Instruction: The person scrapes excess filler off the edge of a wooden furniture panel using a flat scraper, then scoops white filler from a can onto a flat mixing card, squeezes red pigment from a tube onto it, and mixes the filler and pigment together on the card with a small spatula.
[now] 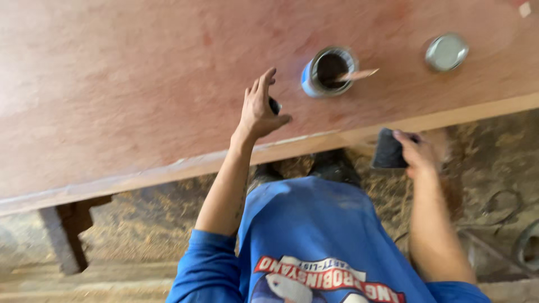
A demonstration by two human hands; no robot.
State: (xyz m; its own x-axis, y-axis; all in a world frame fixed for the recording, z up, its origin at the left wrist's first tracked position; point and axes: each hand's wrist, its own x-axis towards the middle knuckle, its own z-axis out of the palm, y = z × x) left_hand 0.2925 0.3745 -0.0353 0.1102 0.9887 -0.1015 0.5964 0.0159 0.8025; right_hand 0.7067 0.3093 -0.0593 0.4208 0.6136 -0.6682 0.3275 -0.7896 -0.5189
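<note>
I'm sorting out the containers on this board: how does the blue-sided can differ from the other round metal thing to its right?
The blue can stands open, dark inside, with a stick resting in it; the silvery round piece shows a pale, closed top and holds nothing. The can looks larger and lies nearer the left hand; the silvery piece sits farther off. Both are round and rest on the reddish board.

Blue sweatshirt [314, 235], sleeves pushed up, printed chest graphic.

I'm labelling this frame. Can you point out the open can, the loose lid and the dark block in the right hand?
open can [314, 78], head view, blue outer wall.
loose lid [446, 53], head view, centre of its top.
dark block [388, 150], head view, its flat face.
</note>
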